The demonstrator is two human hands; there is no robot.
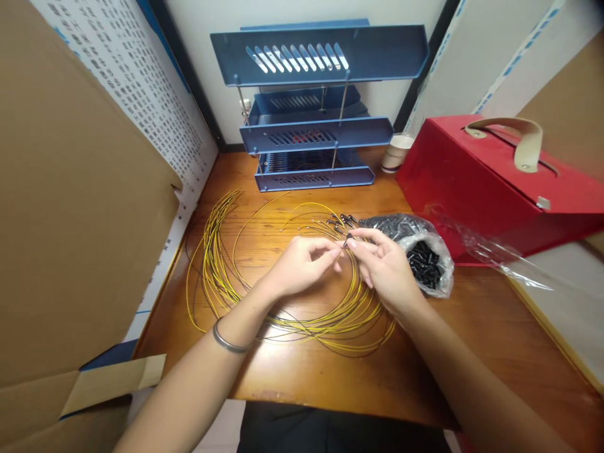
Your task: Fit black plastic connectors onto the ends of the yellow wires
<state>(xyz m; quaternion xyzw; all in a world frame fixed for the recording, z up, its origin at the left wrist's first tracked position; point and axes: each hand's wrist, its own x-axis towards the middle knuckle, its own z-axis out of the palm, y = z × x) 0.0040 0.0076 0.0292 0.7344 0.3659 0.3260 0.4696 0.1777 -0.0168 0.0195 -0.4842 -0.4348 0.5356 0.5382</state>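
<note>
My right hand pinches a small black cap between thumb and forefinger. Close beside it, my left hand has its thumb and forefinger pressed together, their tips meeting near the cap. What the left fingers hold is too small to make out. Under both hands lies a loose coil of thin yellow and dark wires, spread in a wide loop on the table. Past the right fingertips, several wire ends carry black caps. A clear plastic bag full of similar black pieces lies open beside my right hand.
A blue tiered tray rack stands at the back of the wooden table. Next to it is a paper cup. The red box with a beige handle sits at right. Cardboard borders the left side.
</note>
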